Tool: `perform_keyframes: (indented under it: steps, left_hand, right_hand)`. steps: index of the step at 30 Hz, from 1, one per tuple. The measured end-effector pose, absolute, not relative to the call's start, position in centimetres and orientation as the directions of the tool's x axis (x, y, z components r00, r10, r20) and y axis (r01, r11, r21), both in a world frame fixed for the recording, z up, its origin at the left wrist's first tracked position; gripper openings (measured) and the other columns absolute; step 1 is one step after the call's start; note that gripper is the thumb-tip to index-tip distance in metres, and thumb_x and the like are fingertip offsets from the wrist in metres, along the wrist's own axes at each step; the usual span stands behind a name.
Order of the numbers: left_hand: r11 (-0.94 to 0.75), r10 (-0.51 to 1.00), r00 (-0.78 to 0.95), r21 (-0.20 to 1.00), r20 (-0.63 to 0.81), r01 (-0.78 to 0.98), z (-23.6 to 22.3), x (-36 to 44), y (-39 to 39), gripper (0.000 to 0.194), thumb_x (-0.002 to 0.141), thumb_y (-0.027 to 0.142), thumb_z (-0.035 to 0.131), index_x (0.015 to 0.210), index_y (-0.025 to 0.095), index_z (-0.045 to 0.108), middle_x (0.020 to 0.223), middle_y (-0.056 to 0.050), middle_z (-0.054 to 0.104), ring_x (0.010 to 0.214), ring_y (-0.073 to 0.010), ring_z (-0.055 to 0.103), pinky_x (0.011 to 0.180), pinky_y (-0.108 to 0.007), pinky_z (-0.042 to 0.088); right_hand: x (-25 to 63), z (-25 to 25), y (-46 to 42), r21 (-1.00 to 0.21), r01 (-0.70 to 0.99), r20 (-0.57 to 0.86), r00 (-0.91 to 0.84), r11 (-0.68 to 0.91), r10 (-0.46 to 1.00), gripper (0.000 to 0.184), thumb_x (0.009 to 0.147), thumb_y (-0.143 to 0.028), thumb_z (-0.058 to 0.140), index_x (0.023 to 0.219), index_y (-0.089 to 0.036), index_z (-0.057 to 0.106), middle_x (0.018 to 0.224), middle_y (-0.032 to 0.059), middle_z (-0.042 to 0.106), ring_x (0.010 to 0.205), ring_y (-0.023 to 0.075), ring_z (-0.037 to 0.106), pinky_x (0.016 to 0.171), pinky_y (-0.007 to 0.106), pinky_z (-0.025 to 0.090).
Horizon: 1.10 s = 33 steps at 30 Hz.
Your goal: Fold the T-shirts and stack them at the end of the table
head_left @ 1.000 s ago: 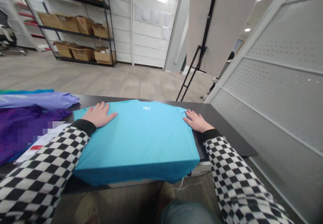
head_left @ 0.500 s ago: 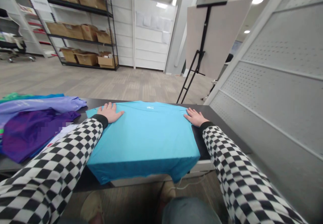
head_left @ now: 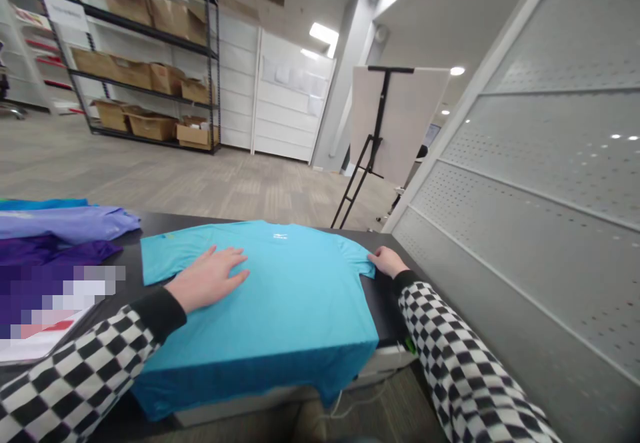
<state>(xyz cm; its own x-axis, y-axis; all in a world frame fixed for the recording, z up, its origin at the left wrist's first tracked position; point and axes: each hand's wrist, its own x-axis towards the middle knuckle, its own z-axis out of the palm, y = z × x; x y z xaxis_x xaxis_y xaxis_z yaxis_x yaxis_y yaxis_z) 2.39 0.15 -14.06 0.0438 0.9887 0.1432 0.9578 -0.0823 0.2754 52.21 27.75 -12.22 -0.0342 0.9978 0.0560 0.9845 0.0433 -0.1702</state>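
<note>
A blue T-shirt [head_left: 260,310] lies flat on a black table [head_left: 385,306]. Its arms stick out to both sides, and its bottom part hangs down over the front edge of the table.

The left hand [head_left: 207,278] is pressed flat on top of the shirt, near the middle of its left part. The fingers [head_left: 233,260] are spread and open, and the hand is not holding anything. The right hand [head_left: 387,261] is at the tip of the shirt's other arm and touches it. The fingers are bent a little, but you cannot tell if they are pinching the cloth. The person wears a black and white checkered top [head_left: 450,343] with black cuffs.

To the left of the shirt is a pile of clothes [head_left: 65,223] in light purple, dark purple and blue. A white paper [head_left: 40,343] with a red mark is at the edge of the pile, and part of that spot is blurred. Behind the table are shelves [head_left: 145,76] full of cardboard boxes, and a big board [head_left: 400,120] stands on a black stand. A gray wall panel [head_left: 525,196] with tiny holes is on the right.
</note>
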Motion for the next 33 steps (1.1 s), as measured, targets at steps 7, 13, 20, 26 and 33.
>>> perform_keyframes:
  steps: [7, 13, 20, 26, 33]
  left_hand:
    - [-0.224, 0.861, -0.005, 0.389, 0.509, 0.894, -14.3, 2.6, -11.9, 0.046, 0.111, 0.054, 0.059, 0.137, 0.026, 0.084, 0.144, -0.01, 0.082, 0.136, -0.0313, 0.076, 0.13, -0.047, 0.052]
    - [-0.275, 0.773, -0.055, 0.413, 0.631, 0.868, -18.4, 2.1, -22.9, 0.028, 0.108, 0.033, 0.07, 0.132, 0.033, 0.084, 0.136, -0.003, 0.084, 0.126, -0.0228, 0.08, 0.112, -0.03, 0.064]
    - [-0.283, 0.772, -0.017, 0.367, 0.636, 0.886, -19.2, 4.0, -23.3, 0.035, 0.105, 0.023, 0.068, 0.135, 0.031, 0.084, 0.136, -0.005, 0.084, 0.126, -0.0249, 0.079, 0.114, -0.037, 0.063]
    - [-0.297, 0.787, 0.023, 0.347, 0.616, 0.889, -18.7, 5.5, -22.9, 0.043, 0.103, 0.012, 0.061, 0.137, 0.028, 0.082, 0.136, -0.007, 0.084, 0.124, -0.0248, 0.079, 0.109, -0.041, 0.063]
    - [-0.348, 0.791, 0.024, 0.417, 0.611, 0.84, -19.2, 5.3, -23.9, 0.043, 0.102, 0.011, 0.062, 0.138, 0.028, 0.08, 0.135, -0.007, 0.084, 0.121, -0.0233, 0.079, 0.109, -0.037, 0.063]
  right_hand:
    - [49.2, -9.5, 28.0, -0.433, 0.901, 0.031, -0.027, 0.037, 0.999, 0.031, 0.101, -0.023, 0.069, 0.07, -0.022, 0.068, 0.063, 0.0101, 0.067, 0.067, 0.0256, 0.071, 0.062, 0.033, 0.055]
    - [41.8, -5.2, 26.2, -0.613, 0.764, 0.162, -0.126, 0.2, 0.979, 0.011, 0.102, -0.03, 0.075, 0.099, -0.019, 0.074, 0.082, 0.0066, 0.074, 0.068, 0.0185, 0.069, 0.056, 0.026, 0.053]
    - [26.7, -3.4, 21.9, -0.582, 0.699, 0.173, -0.394, 0.416, 0.903, 0.037, 0.112, -0.044, 0.074, 0.142, -0.021, 0.072, 0.145, 0.0118, 0.071, 0.12, 0.027, 0.074, 0.102, 0.048, 0.067]
    - [18.9, -9.4, 16.2, -0.612, 0.664, -0.036, -0.567, 0.43, 0.823, 0.041, 0.101, -0.046, 0.088, 0.13, -0.018, 0.078, 0.108, 0.0106, 0.084, 0.08, 0.0229, 0.081, 0.074, 0.034, 0.069]
    - [24.2, -9.5, 20.4, -0.715, 0.582, 0.049, -0.512, 0.388, 0.858, 0.038, 0.114, -0.033, 0.059, 0.148, -0.019, 0.067, 0.123, 0.0142, 0.082, 0.076, 0.0179, 0.081, 0.068, 0.031, 0.07]
